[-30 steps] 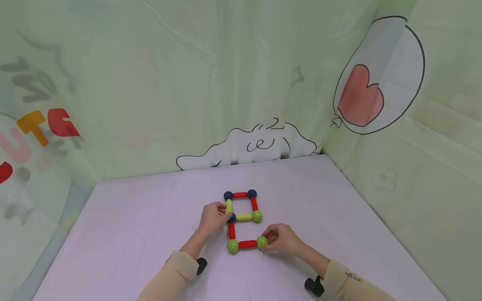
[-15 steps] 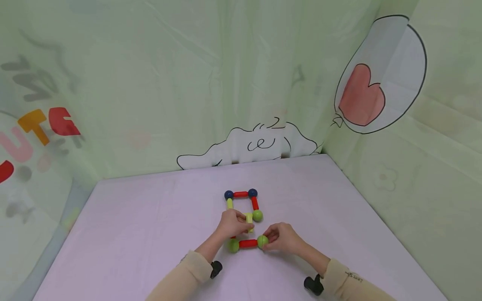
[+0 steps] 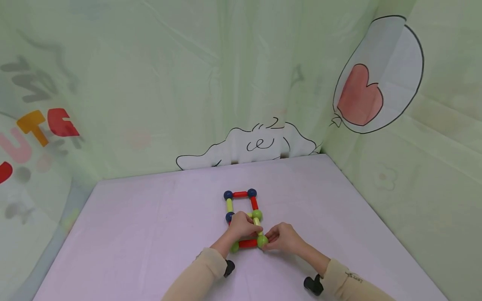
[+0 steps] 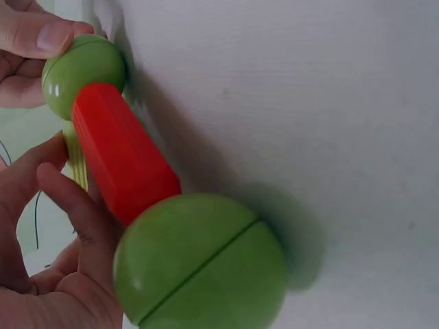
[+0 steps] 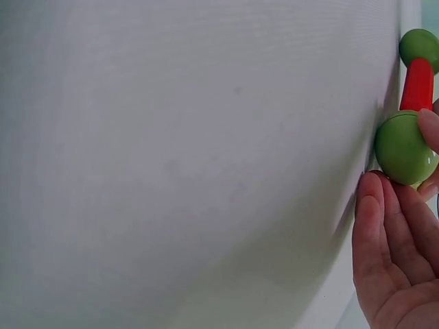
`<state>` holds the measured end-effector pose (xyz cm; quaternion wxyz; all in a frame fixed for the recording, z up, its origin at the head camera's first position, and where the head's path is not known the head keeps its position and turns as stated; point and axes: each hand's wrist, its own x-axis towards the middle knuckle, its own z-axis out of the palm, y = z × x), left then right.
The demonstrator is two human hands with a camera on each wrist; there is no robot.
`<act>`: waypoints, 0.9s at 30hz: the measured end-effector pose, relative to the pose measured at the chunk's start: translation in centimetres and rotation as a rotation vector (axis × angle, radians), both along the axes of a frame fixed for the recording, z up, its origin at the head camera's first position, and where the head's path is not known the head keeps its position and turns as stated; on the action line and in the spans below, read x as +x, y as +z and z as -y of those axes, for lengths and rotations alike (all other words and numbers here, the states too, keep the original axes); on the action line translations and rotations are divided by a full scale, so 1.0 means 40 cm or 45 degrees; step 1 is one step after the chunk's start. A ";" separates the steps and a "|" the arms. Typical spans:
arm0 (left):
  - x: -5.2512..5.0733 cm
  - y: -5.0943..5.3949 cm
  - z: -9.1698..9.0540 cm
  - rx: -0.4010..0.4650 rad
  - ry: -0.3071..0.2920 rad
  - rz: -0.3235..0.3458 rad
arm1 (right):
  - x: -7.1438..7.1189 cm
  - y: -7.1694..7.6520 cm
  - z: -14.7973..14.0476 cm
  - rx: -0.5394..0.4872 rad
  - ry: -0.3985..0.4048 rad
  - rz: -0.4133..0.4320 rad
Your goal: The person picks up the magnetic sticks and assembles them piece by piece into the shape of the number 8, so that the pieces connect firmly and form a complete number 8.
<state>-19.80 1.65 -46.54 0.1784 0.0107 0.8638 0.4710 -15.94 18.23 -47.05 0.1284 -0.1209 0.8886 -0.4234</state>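
A frame of colored rods and balls lies on the table, shaped like two stacked squares. My left hand (image 3: 242, 226) pinches a yellow rod (image 3: 257, 223) between the right-middle green ball (image 3: 257, 215) and the near-right green ball (image 3: 262, 241). My right hand (image 3: 284, 239) holds that near-right ball between thumb and fingers. From it a red rod (image 4: 125, 152) runs to the near-left green ball (image 4: 200, 264), large in the left wrist view. The left hand hides most of the middle yellow rod and the lower-left red rod.
The far square has blue balls (image 3: 252, 192) at its back corners, a red rod (image 3: 240, 194) between them and a yellow rod (image 3: 229, 205) on its left. A pale cloth covers the table (image 3: 150, 234). Printed green curtains (image 3: 150, 83) stand behind and beside it.
My left hand has moved right from the left side of the frame, bringing a yellow rod to the gap between the two right green balls. The right hand has stayed at its ball.
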 end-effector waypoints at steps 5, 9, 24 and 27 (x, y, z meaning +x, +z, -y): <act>-0.003 0.010 -0.006 -0.032 -0.013 0.065 | 0.000 0.001 -0.003 -0.013 0.016 0.002; -0.004 0.014 -0.010 -0.018 -0.020 0.085 | 0.000 0.003 -0.004 -0.016 0.034 -0.011; -0.005 0.010 -0.021 -0.016 0.015 0.073 | 0.001 -0.003 -0.005 0.006 0.030 -0.026; -0.005 0.011 -0.021 -0.016 0.015 0.074 | -0.001 -0.002 -0.006 -0.001 0.039 -0.021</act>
